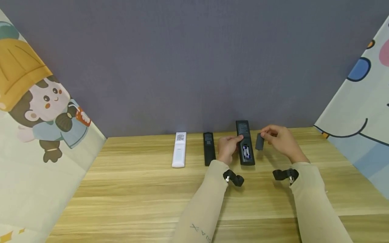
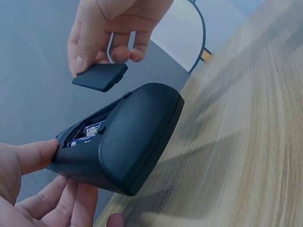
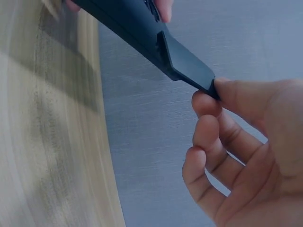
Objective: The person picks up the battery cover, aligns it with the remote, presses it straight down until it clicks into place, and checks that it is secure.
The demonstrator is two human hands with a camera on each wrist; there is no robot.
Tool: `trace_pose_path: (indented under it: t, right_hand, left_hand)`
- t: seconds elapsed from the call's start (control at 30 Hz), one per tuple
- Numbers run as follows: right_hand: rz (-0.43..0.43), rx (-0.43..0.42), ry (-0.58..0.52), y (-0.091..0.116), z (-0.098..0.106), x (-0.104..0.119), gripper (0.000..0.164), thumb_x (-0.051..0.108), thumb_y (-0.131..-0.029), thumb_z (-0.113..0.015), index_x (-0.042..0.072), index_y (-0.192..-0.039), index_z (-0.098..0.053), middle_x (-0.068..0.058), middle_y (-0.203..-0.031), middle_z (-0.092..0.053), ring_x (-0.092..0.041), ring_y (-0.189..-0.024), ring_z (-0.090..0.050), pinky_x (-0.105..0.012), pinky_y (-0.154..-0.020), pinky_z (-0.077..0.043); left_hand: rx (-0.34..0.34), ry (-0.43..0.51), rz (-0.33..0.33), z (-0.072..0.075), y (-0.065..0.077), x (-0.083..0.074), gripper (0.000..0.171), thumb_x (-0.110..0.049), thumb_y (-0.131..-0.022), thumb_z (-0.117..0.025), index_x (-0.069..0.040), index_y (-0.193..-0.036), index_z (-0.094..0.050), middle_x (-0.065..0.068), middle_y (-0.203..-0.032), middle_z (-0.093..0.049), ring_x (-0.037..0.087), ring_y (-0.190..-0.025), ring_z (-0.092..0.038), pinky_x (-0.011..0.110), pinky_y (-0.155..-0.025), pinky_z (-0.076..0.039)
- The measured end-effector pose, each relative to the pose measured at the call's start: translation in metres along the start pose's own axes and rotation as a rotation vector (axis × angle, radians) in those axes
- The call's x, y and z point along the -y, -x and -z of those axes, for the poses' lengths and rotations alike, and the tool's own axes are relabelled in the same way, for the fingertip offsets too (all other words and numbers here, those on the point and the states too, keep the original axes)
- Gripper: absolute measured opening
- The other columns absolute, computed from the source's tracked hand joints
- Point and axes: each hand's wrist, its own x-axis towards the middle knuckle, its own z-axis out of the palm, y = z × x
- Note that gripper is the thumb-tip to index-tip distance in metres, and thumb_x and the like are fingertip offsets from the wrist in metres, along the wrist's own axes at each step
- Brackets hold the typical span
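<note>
A black remote control [image 1: 244,135], back side up, is held by my left hand [image 1: 228,147], thumb on its back and fingers beneath. Its battery compartment lies uncovered, with batteries [image 1: 246,152] inside, seen also in the left wrist view as blue-and-white batteries [image 2: 89,132]. Between thumb and index finger, my right hand [image 1: 281,140] pinches the dark battery cover [image 1: 259,142] by one end. In the left wrist view the cover [image 2: 100,75] hangs apart from the remote [image 2: 137,132]. The right wrist view has the cover [image 3: 187,64] in front of the remote.
To the left on the wooden table [image 1: 136,195] lie a white remote [image 1: 179,150] and a smaller black remote [image 1: 209,148], both back side up. A grey panel [image 1: 194,67] rises behind them. Printed cloths [image 1: 36,182] flank the table.
</note>
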Motion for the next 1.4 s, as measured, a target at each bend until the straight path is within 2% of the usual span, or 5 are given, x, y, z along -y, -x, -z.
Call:
trace_pose_path:
  t: [0.33, 0.57, 0.87, 1.1, 1.4]
  right_hand:
    - [0.007, 0.037, 0.01, -0.001, 0.0, 0.005, 0.023, 0.028, -0.105, -0.058, 0.011, -0.114, -0.072, -0.012, -0.095, -0.073, -0.025, -0.08, -0.066, -0.033, -0.066, -0.054]
    - [0.025, 0.069, -0.011, -0.001, -0.002, 0.009, 0.022, 0.027, -0.105, -0.06, 0.011, -0.112, -0.072, -0.012, -0.092, -0.073, -0.031, -0.079, -0.067, -0.032, -0.063, -0.053]
    - [0.061, 0.123, -0.042, -0.002, -0.004, 0.013, 0.018, 0.025, -0.103, -0.063, 0.01, -0.108, -0.073, -0.014, -0.09, -0.074, -0.029, -0.078, -0.069, -0.032, -0.064, -0.055]
    - [0.078, 0.179, -0.066, -0.003, -0.005, 0.018, 0.015, 0.022, -0.102, -0.065, 0.01, -0.107, -0.073, -0.007, -0.082, -0.073, -0.018, -0.071, -0.067, -0.037, -0.065, -0.056]
    - [0.077, 0.214, -0.072, -0.004, -0.01, 0.024, 0.013, 0.019, -0.102, -0.065, 0.01, -0.105, -0.074, -0.011, -0.088, -0.075, -0.028, -0.077, -0.069, -0.039, -0.068, -0.057]
  left_hand:
    - [0.012, 0.015, 0.002, 0.0, 0.0, -0.001, 0.016, -0.023, -0.083, -0.086, -0.011, -0.088, -0.078, -0.004, -0.08, -0.07, 0.01, -0.066, -0.058, 0.035, -0.069, -0.056]
    - [0.009, 0.024, 0.0, 0.0, -0.001, 0.0, 0.015, -0.022, -0.082, -0.086, -0.009, -0.086, -0.078, -0.004, -0.075, -0.069, 0.011, -0.063, -0.057, 0.034, -0.066, -0.053]
    - [0.015, 0.012, 0.001, 0.0, -0.002, -0.001, 0.015, -0.023, -0.083, -0.086, -0.011, -0.086, -0.078, -0.004, -0.075, -0.068, 0.01, -0.062, -0.057, 0.037, -0.07, -0.055]
    - [0.021, 0.003, -0.01, 0.0, 0.0, -0.001, 0.014, -0.023, -0.083, -0.086, -0.011, -0.084, -0.079, -0.006, -0.073, -0.066, 0.012, -0.063, -0.057, 0.037, -0.07, -0.054]
    - [0.019, -0.004, -0.012, 0.0, -0.002, -0.001, 0.014, -0.024, -0.082, -0.086, -0.012, -0.082, -0.079, -0.007, -0.071, -0.064, 0.016, -0.066, -0.059, 0.038, -0.07, -0.054]
